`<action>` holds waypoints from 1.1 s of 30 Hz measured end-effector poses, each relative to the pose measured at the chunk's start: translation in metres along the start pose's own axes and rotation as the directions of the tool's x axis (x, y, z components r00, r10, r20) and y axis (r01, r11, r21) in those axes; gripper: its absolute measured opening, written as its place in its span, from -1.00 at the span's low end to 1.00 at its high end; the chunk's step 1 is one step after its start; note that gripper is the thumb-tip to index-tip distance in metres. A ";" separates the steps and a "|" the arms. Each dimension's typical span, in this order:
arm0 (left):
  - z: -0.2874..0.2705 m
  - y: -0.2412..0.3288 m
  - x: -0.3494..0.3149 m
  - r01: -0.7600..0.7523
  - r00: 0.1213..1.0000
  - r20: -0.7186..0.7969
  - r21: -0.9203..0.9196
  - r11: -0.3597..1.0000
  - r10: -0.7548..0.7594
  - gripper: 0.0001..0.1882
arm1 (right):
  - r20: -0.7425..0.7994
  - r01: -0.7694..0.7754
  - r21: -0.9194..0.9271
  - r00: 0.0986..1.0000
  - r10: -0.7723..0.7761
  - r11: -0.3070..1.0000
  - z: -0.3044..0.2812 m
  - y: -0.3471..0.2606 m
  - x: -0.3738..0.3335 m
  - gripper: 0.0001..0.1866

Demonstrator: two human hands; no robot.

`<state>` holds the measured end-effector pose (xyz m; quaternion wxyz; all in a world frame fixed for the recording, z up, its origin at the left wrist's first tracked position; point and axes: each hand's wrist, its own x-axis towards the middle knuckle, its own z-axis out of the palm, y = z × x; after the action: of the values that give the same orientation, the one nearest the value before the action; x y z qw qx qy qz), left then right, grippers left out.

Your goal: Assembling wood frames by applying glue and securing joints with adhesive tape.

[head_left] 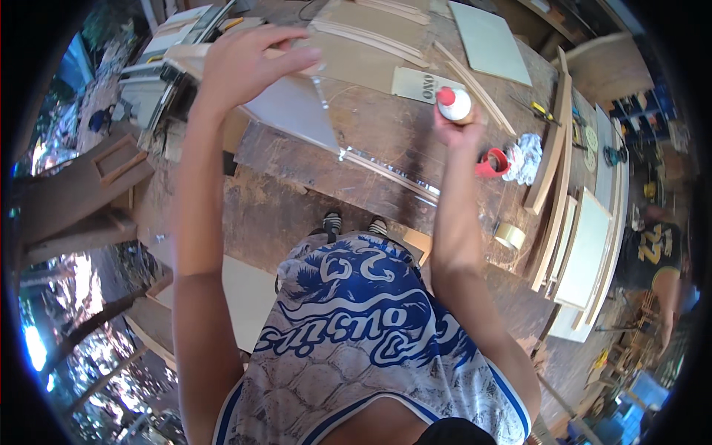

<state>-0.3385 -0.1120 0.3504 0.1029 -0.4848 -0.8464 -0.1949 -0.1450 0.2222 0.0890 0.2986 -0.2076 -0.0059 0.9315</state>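
Note:
My right hand is wrapped round a white glue bottle with a red cap, held over the workbench. My left hand is raised at the upper left, its fingers stretched out and the thumb apart, with nothing visible in it. Below it lies a pale panel, with white spots along its right edge. Narrow wooden strips run along the near edge of the bench from the panel's corner, and they also carry white dabs. A printed pale card lies beside the bottle.
A red cup, crumpled cloth and tape roll stand to the right. Beyond them lie long boards and a screwdriver. Another pale panel is at the back. A person is at the far right.

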 end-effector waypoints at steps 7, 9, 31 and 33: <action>-0.002 0.002 -0.003 0.030 1.000 0.009 -0.020 0.999 -0.030 -0.43 | 0.819 0.918 -0.256 0.372 -0.437 0.302 0.209 -0.047 -0.189 -0.42; -0.003 0.003 -0.003 0.017 1.000 0.012 -0.050 0.999 -0.016 -0.44 | 0.902 0.994 -0.046 0.084 -0.424 0.100 0.236 -0.055 -0.227 -0.42; 0.002 -0.002 -0.005 -0.109 0.983 0.057 -0.580 0.807 0.174 -0.56 | 0.136 0.225 -0.902 0.958 -0.252 0.370 -0.034 0.153 -0.072 -0.46; 0.002 -0.003 -0.006 -0.109 0.981 0.063 -0.598 0.794 0.182 -0.57 | 0.116 0.203 -0.915 0.960 -0.256 0.348 -0.035 0.153 -0.071 -0.48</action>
<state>-0.3380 -0.1166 0.3455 -0.0884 -0.5669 -0.7080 -0.4118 -0.1633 0.0529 0.0637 0.2605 -0.3570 -0.5424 0.7145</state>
